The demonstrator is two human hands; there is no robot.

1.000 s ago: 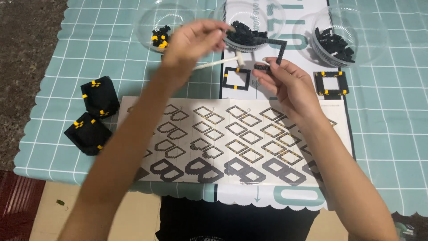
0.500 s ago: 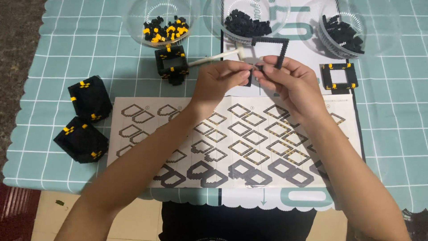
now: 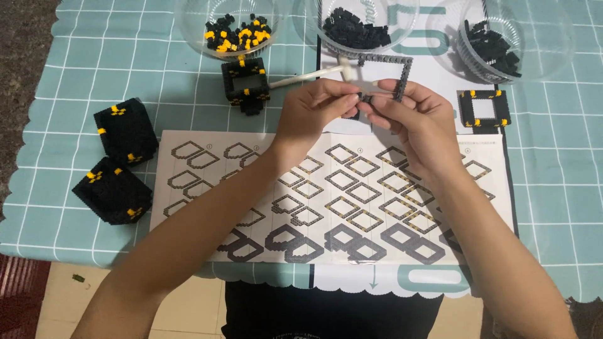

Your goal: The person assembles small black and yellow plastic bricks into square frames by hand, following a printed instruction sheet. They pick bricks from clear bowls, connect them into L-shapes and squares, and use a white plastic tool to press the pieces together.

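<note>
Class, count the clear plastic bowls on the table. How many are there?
3, along the far edge: left bowl with black-and-yellow pieces, middle bowl and right bowl with black pieces.

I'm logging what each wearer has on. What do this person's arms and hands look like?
Both forearms are bare with no sleeves in view. The left hand and right hand wear no gloves, and no rings, watch or bands show. A dark garment shows at the bottom edge of the picture.
</note>
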